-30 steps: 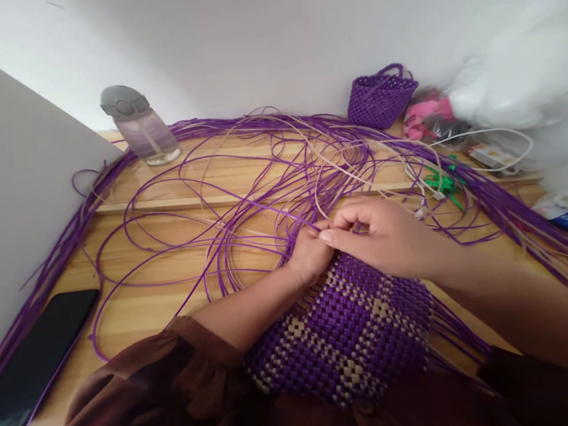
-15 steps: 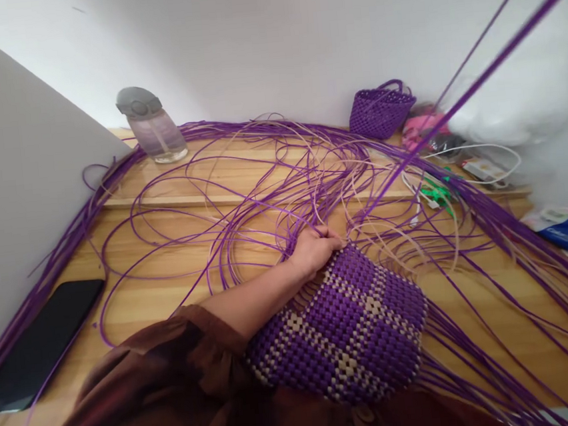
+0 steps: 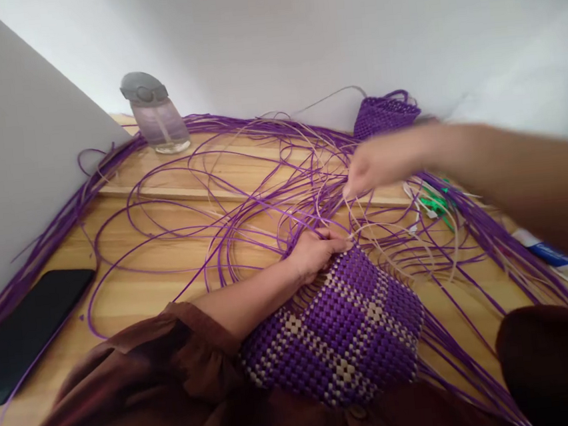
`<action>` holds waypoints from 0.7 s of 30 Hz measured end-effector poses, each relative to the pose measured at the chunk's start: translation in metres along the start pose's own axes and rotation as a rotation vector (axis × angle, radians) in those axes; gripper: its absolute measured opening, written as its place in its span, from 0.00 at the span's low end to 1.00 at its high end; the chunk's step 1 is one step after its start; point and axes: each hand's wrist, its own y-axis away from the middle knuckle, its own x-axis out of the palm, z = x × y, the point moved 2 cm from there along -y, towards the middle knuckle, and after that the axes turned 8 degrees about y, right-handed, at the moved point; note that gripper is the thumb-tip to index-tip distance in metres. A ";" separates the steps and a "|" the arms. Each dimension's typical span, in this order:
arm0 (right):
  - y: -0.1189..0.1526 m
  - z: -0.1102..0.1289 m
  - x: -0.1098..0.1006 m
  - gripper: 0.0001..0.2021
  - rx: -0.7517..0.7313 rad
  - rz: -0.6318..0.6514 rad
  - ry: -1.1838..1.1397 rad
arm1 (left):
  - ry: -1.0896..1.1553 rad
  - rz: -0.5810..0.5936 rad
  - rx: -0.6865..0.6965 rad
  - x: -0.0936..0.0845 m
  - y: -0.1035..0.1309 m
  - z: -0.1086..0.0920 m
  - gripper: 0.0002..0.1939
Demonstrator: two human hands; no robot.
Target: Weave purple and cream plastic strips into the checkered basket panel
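A purple and beige woven piece (image 3: pixel 345 327) with a checked pattern lies against my lap at the table edge. Its upper corner is pinched in my left hand (image 3: pixel 315 255), fingers closed on the weave where strands leave it. Above and right of that corner is my right hand (image 3: pixel 367 168), blurred by motion, its fingertips together on a thin pale strand (image 3: pixel 347 197). Long loose purple strands (image 3: pixel 243 210) loop from the piece over the wooden table (image 3: pixel 167 251).
A clear bottle with a grey lid (image 3: pixel 158 118) stands at the back left. A black phone (image 3: pixel 37 330) lies at the left. Against the wall sits a small purple basket (image 3: pixel 385 115). Bright green strips (image 3: pixel 436 203) and a blue-and-white packet (image 3: pixel 549 254) are at the right.
My right hand has come into view from the right, down near the woven corner. The strands stretched toward the upper right are gone from there. My left hand keeps its grip.
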 end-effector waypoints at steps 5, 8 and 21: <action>0.006 0.019 0.039 0.10 -0.150 0.214 0.052 | 0.032 -0.009 0.039 0.000 0.001 0.001 0.09; 0.017 0.015 0.039 0.13 -0.217 0.234 -0.010 | 0.029 -0.019 0.029 0.000 0.003 0.000 0.10; 0.012 0.012 0.053 0.09 -0.275 0.084 -0.118 | 0.067 -0.022 0.040 0.001 0.007 0.001 0.14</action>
